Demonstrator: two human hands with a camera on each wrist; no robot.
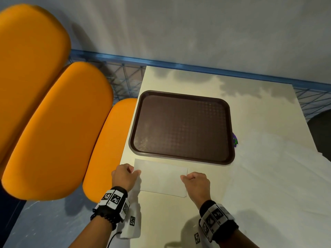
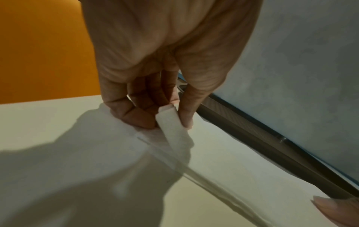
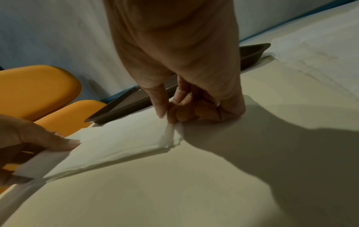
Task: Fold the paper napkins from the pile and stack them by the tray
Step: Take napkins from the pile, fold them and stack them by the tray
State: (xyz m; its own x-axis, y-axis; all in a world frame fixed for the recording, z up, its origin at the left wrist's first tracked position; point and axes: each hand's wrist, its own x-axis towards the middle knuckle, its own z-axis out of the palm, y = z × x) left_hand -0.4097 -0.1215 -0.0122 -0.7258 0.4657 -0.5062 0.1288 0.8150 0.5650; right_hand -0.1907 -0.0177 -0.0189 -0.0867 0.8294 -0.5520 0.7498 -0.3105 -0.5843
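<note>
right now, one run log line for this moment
step: folding | left hand: pinches napkin left edge | right hand: pinches right edge | napkin: flat on table, beside tray

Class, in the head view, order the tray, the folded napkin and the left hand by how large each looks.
1. tray
2. folded napkin
3. left hand, though it sits nearer the camera.

Brown textured tray (image 1: 181, 127) — orange chairs (image 1: 53, 133)

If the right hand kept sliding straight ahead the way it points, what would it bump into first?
Probably the dark brown plastic tray. The right hand, pinching the folded white paper napkin, points toward the tray's near rim, with only bare table between. The exact heading is uncertain.
</note>
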